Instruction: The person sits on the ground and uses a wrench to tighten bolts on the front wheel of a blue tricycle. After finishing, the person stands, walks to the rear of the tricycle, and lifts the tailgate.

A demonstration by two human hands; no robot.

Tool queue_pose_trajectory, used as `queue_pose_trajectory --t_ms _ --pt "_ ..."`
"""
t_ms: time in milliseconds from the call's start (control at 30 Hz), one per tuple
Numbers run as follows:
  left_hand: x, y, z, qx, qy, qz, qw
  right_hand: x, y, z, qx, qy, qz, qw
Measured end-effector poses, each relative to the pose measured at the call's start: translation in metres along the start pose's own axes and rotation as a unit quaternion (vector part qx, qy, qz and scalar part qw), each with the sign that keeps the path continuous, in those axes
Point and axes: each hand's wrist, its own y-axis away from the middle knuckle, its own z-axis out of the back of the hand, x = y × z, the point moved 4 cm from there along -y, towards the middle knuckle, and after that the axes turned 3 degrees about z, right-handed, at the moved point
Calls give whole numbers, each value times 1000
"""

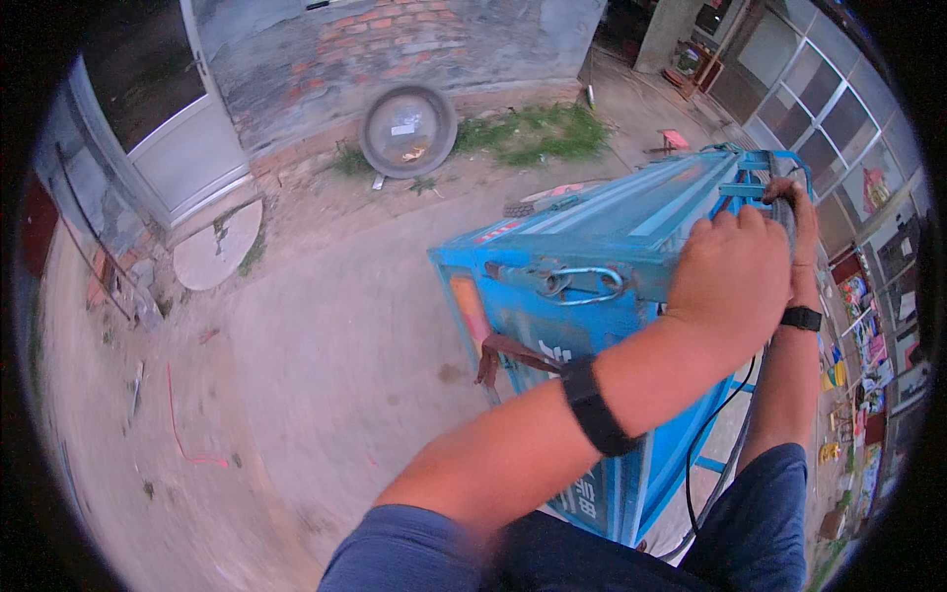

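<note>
A blue metal cargo box (533, 314) of a cart, with ribbed panels and white lettering on its end, stands right in front of me. My left hand (729, 270) is curled into a fist at the box's upper right corner; its fingers are turned away, so what they grip is hidden. Just beyond it, my right hand (799, 207) has its fingers bent over a dark grey strip (784, 222). A metal latch loop (588, 286) sits on the box's end near the top edge. Below hangs a brown strap (518, 348).
A black cable (695, 459) hangs beside the box near my body. Against the brick wall (385, 33) leans a large round basin (407, 132). Grass (540, 137) grows along the wall. A white door (189, 163) is at left, with assorted goods (873, 348) along the right side.
</note>
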Motion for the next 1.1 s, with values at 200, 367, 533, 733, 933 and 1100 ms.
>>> queue_pose_trajectory --t_ms 200,367,533,733,933,1100 --pt "66 -22 45 91 -5 29 995 1 -36 -76 50 95 20 994" --pt "138 -50 93 232 -61 72 968 4 -68 -171 70 312 192 928" --pt "267 -68 154 161 -116 101 975 -29 -130 -317 91 276 -6 957" --pt "511 -64 234 171 -99 247 949 -32 -116 -492 1 263 140 955" --pt "836 14 293 106 -18 442 890 -154 -74 -690 148 208 -115 960" --pt "856 -51 310 180 -37 396 900 -200 -58 -829 213 115 -344 907"
